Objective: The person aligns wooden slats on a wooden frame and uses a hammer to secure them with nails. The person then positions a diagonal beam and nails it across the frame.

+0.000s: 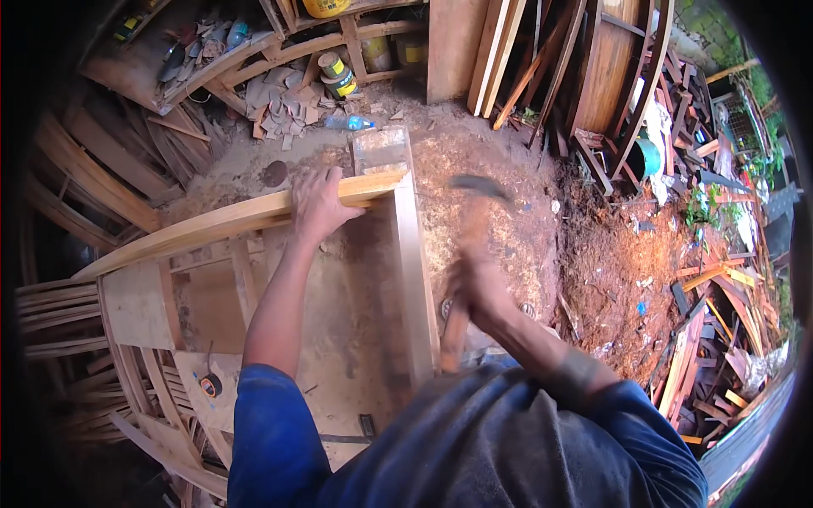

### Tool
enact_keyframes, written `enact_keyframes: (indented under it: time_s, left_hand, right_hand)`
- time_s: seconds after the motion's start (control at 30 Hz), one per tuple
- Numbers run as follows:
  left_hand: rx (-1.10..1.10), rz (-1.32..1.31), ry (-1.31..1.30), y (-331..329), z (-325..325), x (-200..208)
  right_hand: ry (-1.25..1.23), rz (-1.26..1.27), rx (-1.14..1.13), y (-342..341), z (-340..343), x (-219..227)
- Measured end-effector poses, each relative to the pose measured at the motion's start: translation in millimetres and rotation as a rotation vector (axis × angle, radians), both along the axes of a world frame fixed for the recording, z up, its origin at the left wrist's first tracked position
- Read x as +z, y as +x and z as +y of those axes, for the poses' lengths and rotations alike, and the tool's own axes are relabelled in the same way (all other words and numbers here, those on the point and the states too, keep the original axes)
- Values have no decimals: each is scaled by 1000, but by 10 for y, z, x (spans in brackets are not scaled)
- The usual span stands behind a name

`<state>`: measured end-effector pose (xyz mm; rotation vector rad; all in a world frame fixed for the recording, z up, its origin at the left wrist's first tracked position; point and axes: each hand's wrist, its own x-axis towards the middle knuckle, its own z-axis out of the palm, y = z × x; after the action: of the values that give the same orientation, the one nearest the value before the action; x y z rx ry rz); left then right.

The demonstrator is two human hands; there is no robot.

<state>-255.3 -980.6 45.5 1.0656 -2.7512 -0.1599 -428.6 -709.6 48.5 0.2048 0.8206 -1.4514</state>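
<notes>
Board panels (pixel 339 296) show inside the wooden frame (pixel 412 271). Brown floor (pixel 508 220) extends to its right, reaching scrap wood (pixel 720 339); leaning planks (pixel 461 51) stand beyond its far end. Immediately right of the frame, the right hand (pixel 480 288) grips a hammer (pixel 476 222), blurred, head forward of the fist. The left hand (pixel 318 203) clasps the frame's curved far rail (pixel 229 212).

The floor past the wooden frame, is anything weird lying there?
Yes: a plastic bottle lies on its side near a messy heap of scraps. It looks odd, like litter, on the dirty floor.
</notes>
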Motion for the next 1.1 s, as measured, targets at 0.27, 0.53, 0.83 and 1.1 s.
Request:
enact_keyframes:
  time_s: [0.27,0.53,0.83,1.1]
  left_hand:
    - [42,-33,1,132,3,-24]
    - [84,-66,32,136,34,-46]
    - [-8,-41,-13,146,-53,-98]
    - [57,-29,-75,126,38,-68]
  right_hand:
    - [355,426,-531,-1042,284,188]
    - [146,436,302,17,-341,379]
    - [188,270,219,-266,-111,414]
    - [638,396,-613,-567,242,86]
